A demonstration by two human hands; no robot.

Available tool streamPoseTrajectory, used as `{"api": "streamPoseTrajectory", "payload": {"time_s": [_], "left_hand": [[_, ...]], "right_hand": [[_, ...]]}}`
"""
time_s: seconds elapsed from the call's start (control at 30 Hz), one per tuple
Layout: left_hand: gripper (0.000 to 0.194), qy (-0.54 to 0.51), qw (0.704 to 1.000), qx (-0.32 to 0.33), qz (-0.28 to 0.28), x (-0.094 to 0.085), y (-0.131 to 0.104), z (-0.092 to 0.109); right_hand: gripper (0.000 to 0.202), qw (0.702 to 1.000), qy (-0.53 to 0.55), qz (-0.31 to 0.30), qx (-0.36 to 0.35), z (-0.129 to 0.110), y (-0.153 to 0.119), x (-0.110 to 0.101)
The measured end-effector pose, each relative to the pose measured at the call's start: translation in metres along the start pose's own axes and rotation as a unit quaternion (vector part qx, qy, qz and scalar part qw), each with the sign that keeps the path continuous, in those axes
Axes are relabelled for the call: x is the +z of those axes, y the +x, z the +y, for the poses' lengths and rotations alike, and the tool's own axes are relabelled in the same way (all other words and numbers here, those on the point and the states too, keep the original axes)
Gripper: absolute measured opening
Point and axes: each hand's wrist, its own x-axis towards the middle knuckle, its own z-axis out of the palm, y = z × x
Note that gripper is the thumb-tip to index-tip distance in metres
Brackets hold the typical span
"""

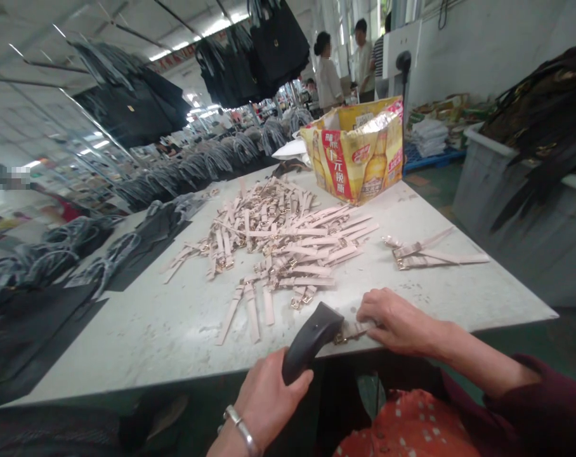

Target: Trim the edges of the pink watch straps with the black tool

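Gripping a black tool [311, 339] beside a pale strap [353, 329]

Your left hand [268, 392] is wrapped around the tool, its head close to the strap. Your right hand [396, 320], fingers bent together, pinches the strap near the table's [140, 333] front edge; a heap of straps [288, 236] lies beyond.

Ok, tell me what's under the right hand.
A pale buckled strap sticks out from under the right hand toward the black handheld tool; the rest of it is covered by the hand.
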Motion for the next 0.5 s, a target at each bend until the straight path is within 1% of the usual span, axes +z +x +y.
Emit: {"api": "streamPoseTrajectory", "payload": {"time_s": [0.1,0.17,0.3,0.4,0.5], "left_hand": [[0.025,0.006,1.000,-0.002,-0.012,0.003,-0.008,-0.007],[0.025,0.012,1.000,-0.001,-0.020,0.006,-0.008,-0.006],[0.023,0.011,1.000,0.000,-0.020,0.010,0.003,0.004],[0.021,0.011,1.000,-0.018,-0.011,0.010,0.011,0.012],[0.020,0.022,0.999,-0.023,-0.007,0.011,0.012,0.009]], "right_hand": [[0.016,1.000,0.011,-0.002,0.010,0.000,-0.001,0.002],[0.017,1.000,0.020,-0.001,0.022,0.001,-0.001,0.004],[0.017,0.998,0.017,0.016,0.063,-0.002,0.001,0.007],[0.016,0.996,0.003,0.028,0.086,-0.003,0.002,0.005],[0.012,0.994,-0.007,0.047,0.098,0.003,0.001,-0.005]]}}
